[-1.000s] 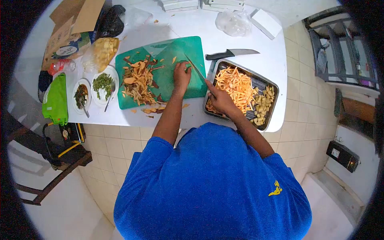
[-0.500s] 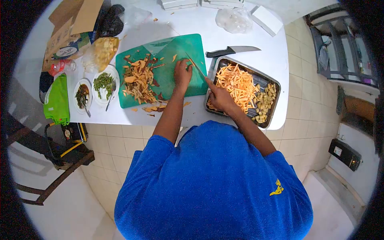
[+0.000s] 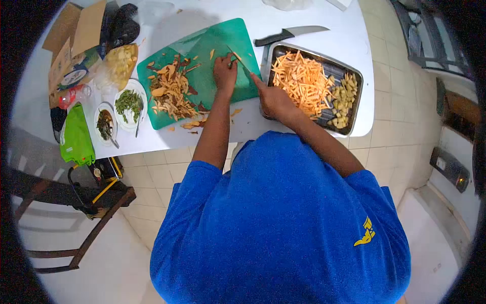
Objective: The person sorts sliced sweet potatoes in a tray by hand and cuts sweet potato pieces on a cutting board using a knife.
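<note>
My right hand (image 3: 276, 101) grips a knife (image 3: 244, 64), its blade pointing up and left over the green cutting board (image 3: 202, 48). Beside the blade, my left hand (image 3: 224, 76) rests on the board with its fingers curled down. A thin orange strip (image 3: 236, 55) shows near its fingertips; whatever the fingers hold is hidden. On the board's left side lies a heap of brown and orange peelings (image 3: 174, 88). Right of the board is a metal tray (image 3: 358, 104) with a pile of thin orange sticks (image 3: 301, 81) and pale green-yellow chunks (image 3: 344, 101).
A second knife (image 3: 291, 35) with a black handle lies behind the tray. At the left stand two plates of greens (image 3: 130, 105) (image 3: 105, 124) with spoons, a bag of yellow pieces (image 3: 121, 66), a green bag (image 3: 77, 134), a plastic bottle (image 3: 76, 95) and a cardboard box (image 3: 76, 35).
The camera view has shifted, so the table sits higher in the picture. Both hands stay at nearly the same place on the board, the knife still in my right hand.
</note>
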